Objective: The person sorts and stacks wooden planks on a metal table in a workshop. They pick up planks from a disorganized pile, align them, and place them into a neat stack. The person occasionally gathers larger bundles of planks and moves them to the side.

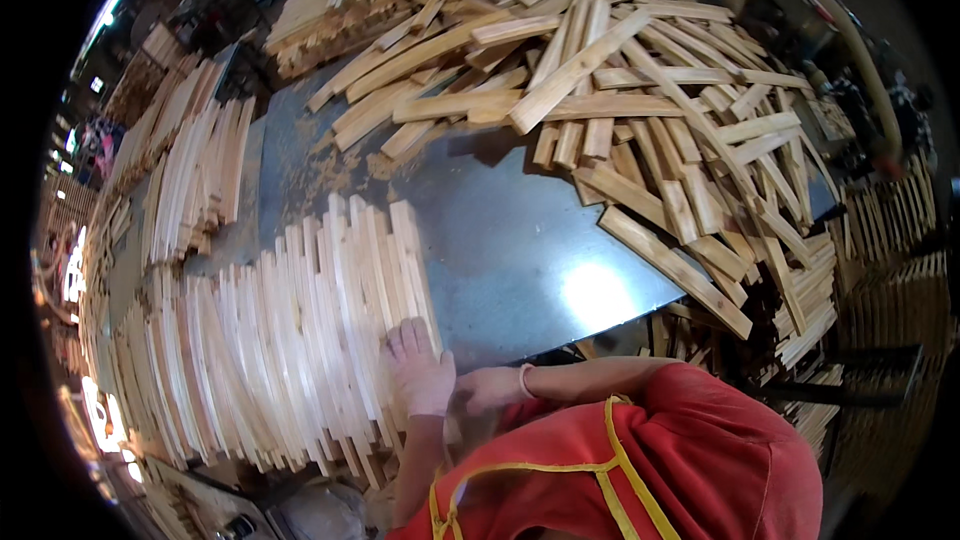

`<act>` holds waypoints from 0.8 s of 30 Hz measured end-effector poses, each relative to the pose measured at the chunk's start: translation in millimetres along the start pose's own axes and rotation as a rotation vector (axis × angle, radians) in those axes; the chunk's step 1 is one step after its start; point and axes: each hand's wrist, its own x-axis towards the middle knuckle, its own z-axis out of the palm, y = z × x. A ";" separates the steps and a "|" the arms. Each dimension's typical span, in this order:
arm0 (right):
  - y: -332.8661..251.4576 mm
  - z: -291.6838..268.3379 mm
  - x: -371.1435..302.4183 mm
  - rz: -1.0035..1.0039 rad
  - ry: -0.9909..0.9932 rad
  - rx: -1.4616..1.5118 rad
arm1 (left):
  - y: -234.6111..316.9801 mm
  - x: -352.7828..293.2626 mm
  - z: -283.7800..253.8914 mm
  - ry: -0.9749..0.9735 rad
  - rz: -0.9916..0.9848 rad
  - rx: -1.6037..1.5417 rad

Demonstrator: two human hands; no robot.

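My left hand (420, 372), in a pale glove, lies flat with fingers spread against the right end of a long row of pale wooden slats (310, 320) standing on edge, packed side by side. My right hand (490, 388), also gloved, is curled just beside the left wrist at the near edge of the grey metal table (520, 250). Its fingers are partly hidden behind the left hand. My red sleeve with yellow trim (650, 460) fills the lower right.
A big loose heap of wooden slats (620, 90) covers the far and right side of the table. More neat stacks (195, 180) stand at the left. A thick hose (850, 40) and machinery are at the far right. Slats lie under the table edge (800, 320).
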 end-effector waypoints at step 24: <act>76.3 -493.2 -390.9 0.729 1.290 -0.799 | 203.4 396.8 -98.0 0.149 0.271 -0.305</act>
